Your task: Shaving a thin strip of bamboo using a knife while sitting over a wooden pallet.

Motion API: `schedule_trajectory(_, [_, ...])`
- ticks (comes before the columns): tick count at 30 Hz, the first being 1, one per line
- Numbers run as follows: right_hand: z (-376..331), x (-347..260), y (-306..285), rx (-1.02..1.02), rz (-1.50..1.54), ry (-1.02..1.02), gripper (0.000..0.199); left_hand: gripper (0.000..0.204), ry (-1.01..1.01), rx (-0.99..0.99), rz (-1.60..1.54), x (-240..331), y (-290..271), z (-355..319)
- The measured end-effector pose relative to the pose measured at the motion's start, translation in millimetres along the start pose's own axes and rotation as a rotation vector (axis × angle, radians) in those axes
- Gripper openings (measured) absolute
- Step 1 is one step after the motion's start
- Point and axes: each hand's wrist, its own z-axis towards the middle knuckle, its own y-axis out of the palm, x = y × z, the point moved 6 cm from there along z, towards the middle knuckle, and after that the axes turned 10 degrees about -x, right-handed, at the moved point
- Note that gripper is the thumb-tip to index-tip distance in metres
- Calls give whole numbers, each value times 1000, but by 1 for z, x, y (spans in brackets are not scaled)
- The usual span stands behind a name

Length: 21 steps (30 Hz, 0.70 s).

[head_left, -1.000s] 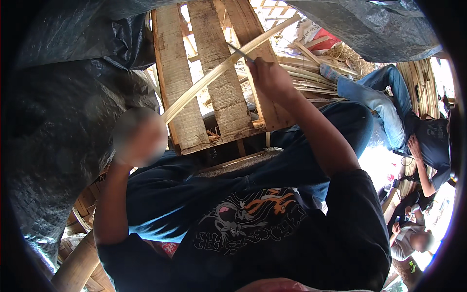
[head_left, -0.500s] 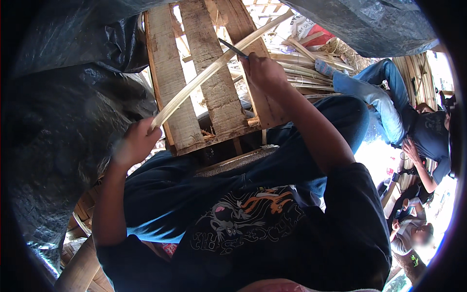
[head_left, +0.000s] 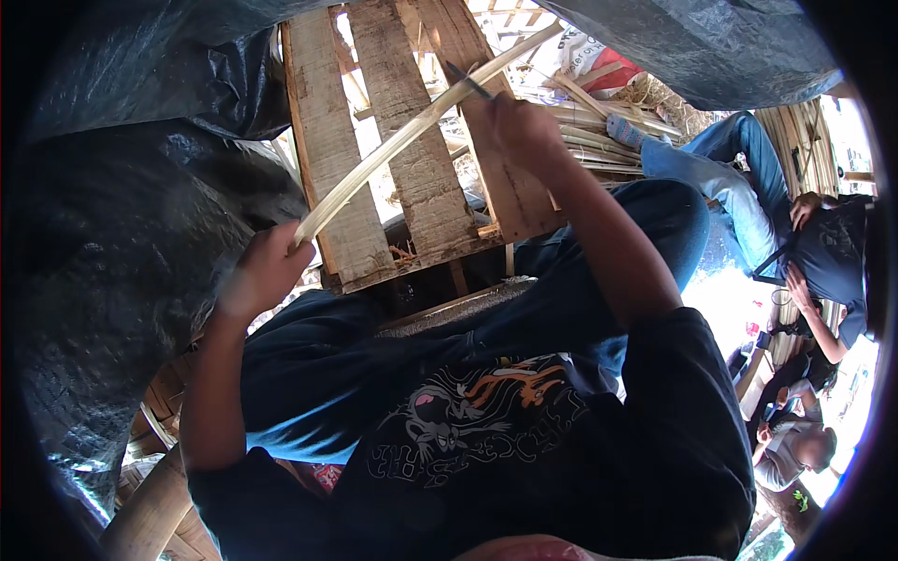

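Gripped near-left in your left hand point(head_left: 267, 273), the bamboo strip point(head_left: 385, 152) slants far-right, crossing the knife point(head_left: 480, 90) your right hand point(head_left: 526, 133) holds.

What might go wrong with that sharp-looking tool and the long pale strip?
The thin blade in the right hand lies across the pale strip, so a slip might nick that hand or, if it slid far down, the left hand gripping the lower end.

Both hands are bare, so a splinter could poke the left fingers.

No hand holds the strip's far end, above the slatted wooden stand, so it might twist or swing.
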Motion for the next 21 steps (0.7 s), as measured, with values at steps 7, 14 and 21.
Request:
schedule_trajectory(7, [2,12,-4,6,61,31,46,23,-25,-26,-4,-3,0,0])
schedule_trajectory(14, [5,23,-1,26,52,71,43,19,-90,-47,-31,3,0,-1])
schedule_trajectory(21, [9,34,-2,-191,33,183,48,22,3,-10,37,-3,0,-7])
